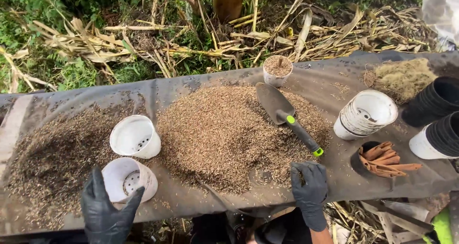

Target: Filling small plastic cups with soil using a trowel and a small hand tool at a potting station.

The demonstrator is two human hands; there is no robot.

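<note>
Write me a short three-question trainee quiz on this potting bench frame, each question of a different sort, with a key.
1. True or false: the left hand grips the trowel.
2. Multiple choice: where does the trowel lie? A) inside a black pot B) on the husk pile C) on the grass.
3. Fill in: the right hand rests on the bench just below the trowel's ____ end.

Key
1. False; the left hand is at a white pot lying on its side.
2. B
3. handle
</note>
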